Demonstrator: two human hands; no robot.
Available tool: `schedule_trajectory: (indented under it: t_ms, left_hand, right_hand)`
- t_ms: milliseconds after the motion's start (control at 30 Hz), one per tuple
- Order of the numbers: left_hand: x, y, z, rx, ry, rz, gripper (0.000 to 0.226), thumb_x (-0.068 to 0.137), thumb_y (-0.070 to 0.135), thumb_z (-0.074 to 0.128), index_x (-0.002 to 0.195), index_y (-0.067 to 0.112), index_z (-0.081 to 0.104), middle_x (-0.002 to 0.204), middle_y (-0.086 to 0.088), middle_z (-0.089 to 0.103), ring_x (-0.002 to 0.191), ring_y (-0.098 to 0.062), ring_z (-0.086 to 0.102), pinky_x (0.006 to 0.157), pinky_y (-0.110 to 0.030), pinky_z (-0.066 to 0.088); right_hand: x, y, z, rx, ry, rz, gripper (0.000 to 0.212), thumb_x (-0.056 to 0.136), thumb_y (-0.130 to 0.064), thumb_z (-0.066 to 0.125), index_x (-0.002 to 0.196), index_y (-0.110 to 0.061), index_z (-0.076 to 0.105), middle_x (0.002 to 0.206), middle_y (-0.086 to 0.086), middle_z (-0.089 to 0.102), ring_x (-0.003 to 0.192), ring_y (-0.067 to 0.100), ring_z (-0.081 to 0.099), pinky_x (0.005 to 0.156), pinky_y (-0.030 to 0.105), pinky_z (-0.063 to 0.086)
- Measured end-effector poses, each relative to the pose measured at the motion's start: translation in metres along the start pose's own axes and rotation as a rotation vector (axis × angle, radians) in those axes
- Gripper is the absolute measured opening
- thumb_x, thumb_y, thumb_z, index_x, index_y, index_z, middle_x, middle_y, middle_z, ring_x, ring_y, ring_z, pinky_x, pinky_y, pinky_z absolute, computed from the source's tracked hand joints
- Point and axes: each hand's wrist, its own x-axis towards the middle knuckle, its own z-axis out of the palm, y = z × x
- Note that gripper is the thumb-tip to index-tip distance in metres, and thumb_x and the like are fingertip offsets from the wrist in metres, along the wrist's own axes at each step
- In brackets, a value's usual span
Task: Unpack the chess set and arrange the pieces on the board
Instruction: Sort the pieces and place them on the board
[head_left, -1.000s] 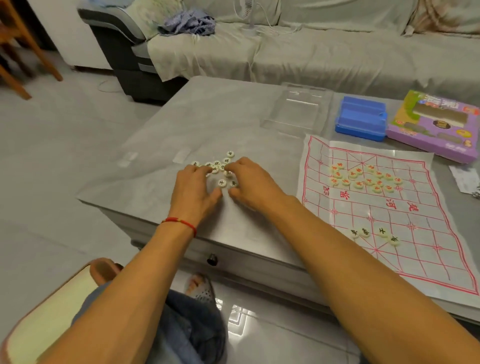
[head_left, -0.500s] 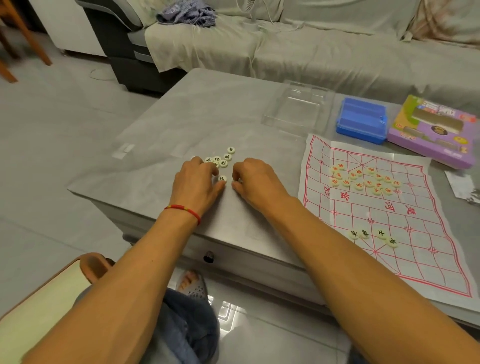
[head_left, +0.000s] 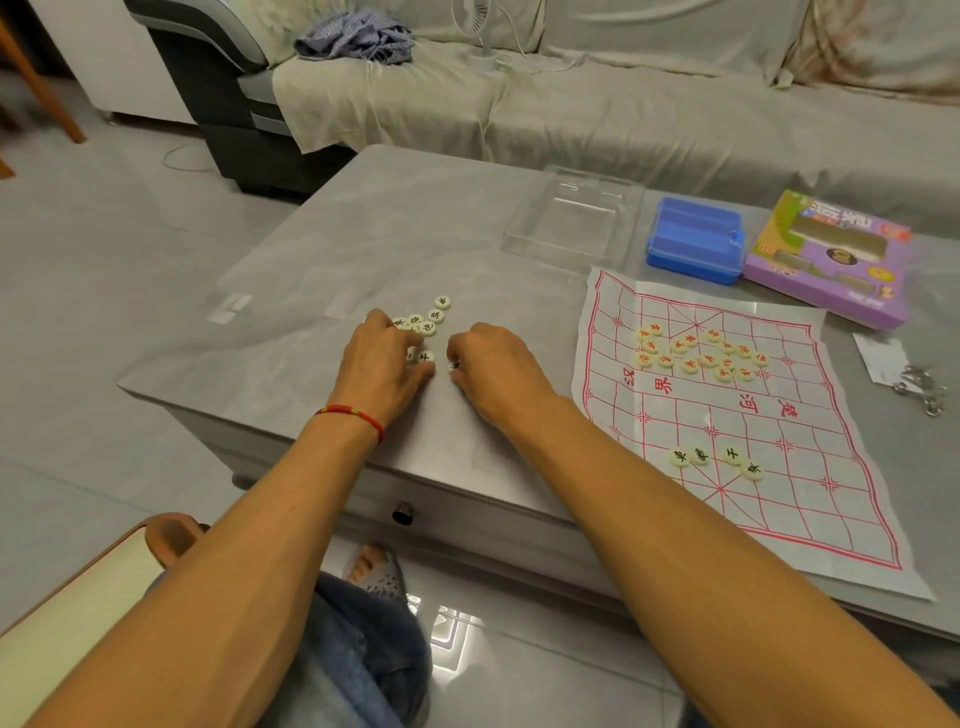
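Several cream chess pieces with black characters (head_left: 428, 322) lie loose on the grey table (head_left: 322, 249), left of the board. My left hand (head_left: 384, 361) covers the near pieces with bent fingers, and one piece (head_left: 426, 357) sits between its thumb and forefinger. My right hand (head_left: 496, 366) is curled beside it, with a piece (head_left: 454, 366) showing at its fingertips. The paper board (head_left: 737, 415) with red lines lies to the right. On it sit a cluster of red-lettered pieces (head_left: 701, 356) and a short row of black-lettered pieces (head_left: 714, 458).
Behind the board stand a clear plastic lid (head_left: 571, 223), a blue tray (head_left: 693, 244) and a purple box (head_left: 831, 260). Keys (head_left: 922, 389) and a paper slip lie at the right edge. A sofa runs behind the table. My knee and foot are below its front edge.
My hands have drawn a little apart and back toward me, pulling a couple of pieces out of the loose pile. The pieces on the board have not moved.
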Motion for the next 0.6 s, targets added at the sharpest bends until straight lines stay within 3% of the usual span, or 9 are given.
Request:
schedule_trajectory:
  t_ms: [133,233,433,600]
  left_hand:
    - [0.000,0.003,-0.001,0.011,-0.007,0.025,0.025,0.087,0.027,0.071,0.109,0.017,0.074,0.110,-0.014,0.056,0.100,-0.033,0.056,0.083,-0.034,0.042]
    - [0.001,0.008,0.000,0.051,-0.003,0.036,0.017,0.087,0.023,0.071,0.101,0.016,0.077,0.102,-0.016,0.063,0.095,-0.034,0.058,0.079,-0.036,0.043]
    - [-0.006,0.016,-0.001,0.076,0.021,0.097,0.011,0.084,0.015,0.074,0.092,0.009,0.078,0.091,-0.017,0.066,0.089,-0.040,0.061,0.073,-0.037,0.044]
    - [-0.046,0.102,-0.014,-0.099,0.138,0.431,0.017,0.084,0.013,0.075,0.100,0.008,0.077,0.090,-0.012,0.065,0.077,-0.028,0.060,0.068,-0.037,0.051]
  right_hand:
    - [-0.012,0.001,-0.008,0.045,0.071,-0.042,0.020,0.096,-0.021,0.057,0.110,-0.010,0.066,0.106,0.012,0.060,0.098,0.031,0.056,0.079,0.040,0.048]
    - [-0.029,0.009,-0.029,0.166,0.133,-0.031,0.025,0.096,-0.024,0.059,0.116,-0.014,0.068,0.105,0.008,0.064,0.096,0.025,0.059,0.080,0.032,0.046]
    - [-0.105,0.071,-0.090,0.345,0.214,0.175,0.027,0.091,-0.030,0.070,0.117,-0.022,0.070,0.098,-0.006,0.067,0.080,0.004,0.060,0.080,0.017,0.051]
    - [-0.184,0.160,-0.112,0.234,0.184,0.436,0.028,0.088,-0.030,0.073,0.115,-0.023,0.071,0.096,-0.010,0.065,0.079,0.000,0.058,0.072,0.008,0.041]
